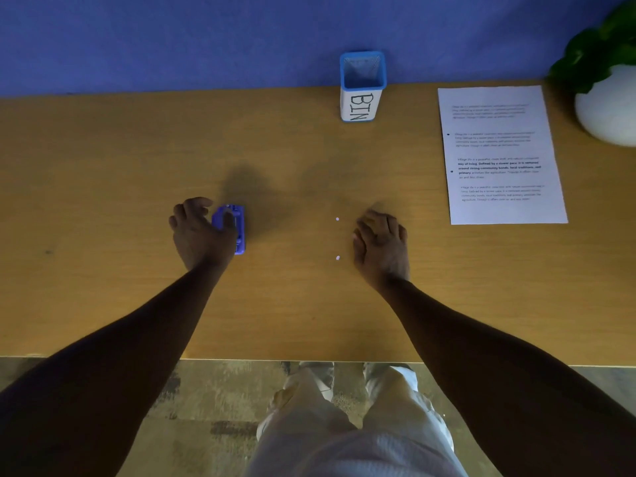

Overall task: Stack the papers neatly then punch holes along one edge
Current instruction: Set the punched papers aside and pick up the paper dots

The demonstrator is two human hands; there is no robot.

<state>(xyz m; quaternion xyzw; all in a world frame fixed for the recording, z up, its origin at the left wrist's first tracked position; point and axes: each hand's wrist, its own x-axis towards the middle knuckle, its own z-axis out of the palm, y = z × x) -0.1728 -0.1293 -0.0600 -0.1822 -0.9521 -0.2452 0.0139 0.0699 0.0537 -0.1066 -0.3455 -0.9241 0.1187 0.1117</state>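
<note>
A stack of white printed papers (500,156) lies flat at the right of the wooden table (103,166), with two punched holes along its left edge. A blue hole punch (237,228) sits on the table left of centre. My left hand (201,232) rests over the punch, thumb across its top and fingers spread at its left side. My right hand (380,246) lies on the table right of centre, fingers curled, holding nothing I can see. Two small white paper dots (337,219) lie on the wood just left of my right hand.
A blue mesh cup labelled BIN (361,87) stands at the back against the blue wall. A white round pot with a green plant (609,105) sits at the far right, next to the papers. The table's front edge runs just before my legs.
</note>
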